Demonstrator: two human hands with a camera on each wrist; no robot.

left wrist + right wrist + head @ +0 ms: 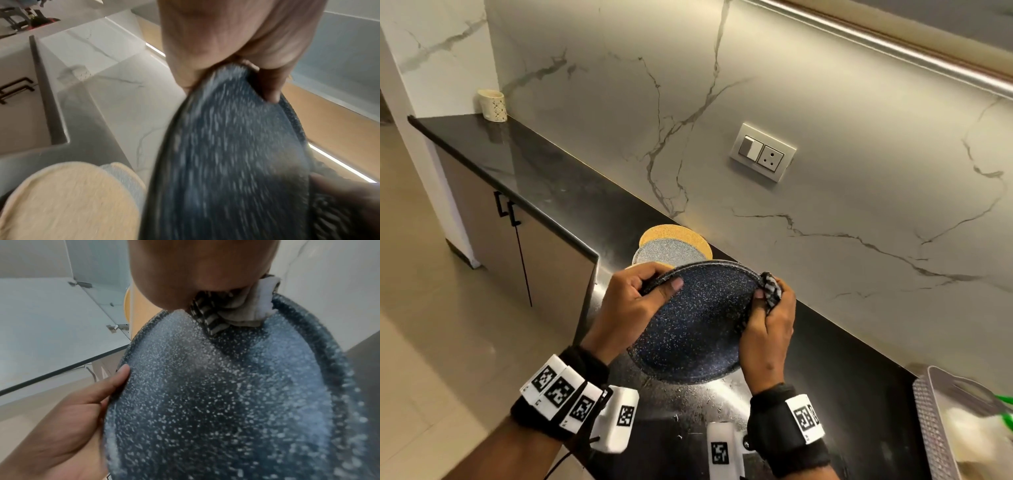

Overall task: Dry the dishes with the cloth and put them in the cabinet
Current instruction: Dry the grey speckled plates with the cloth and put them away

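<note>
Left hand (631, 308) pinches the rim of a round, dark speckled plate (702, 325) while the right hand (768, 329) grips a bunched striped cloth (772, 289) against its edge.

My black countertop (544, 178) is carrying a stack of speckled plates (671, 251) by the wall, a patterned cup (492, 105) at its far end, and a grey basket (935, 428) on my right.

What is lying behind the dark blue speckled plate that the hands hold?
Behind the dark blue speckled plate, a grey speckled plate rests on a yellow speckled plate on the black countertop. Their near edges are covered.
</note>
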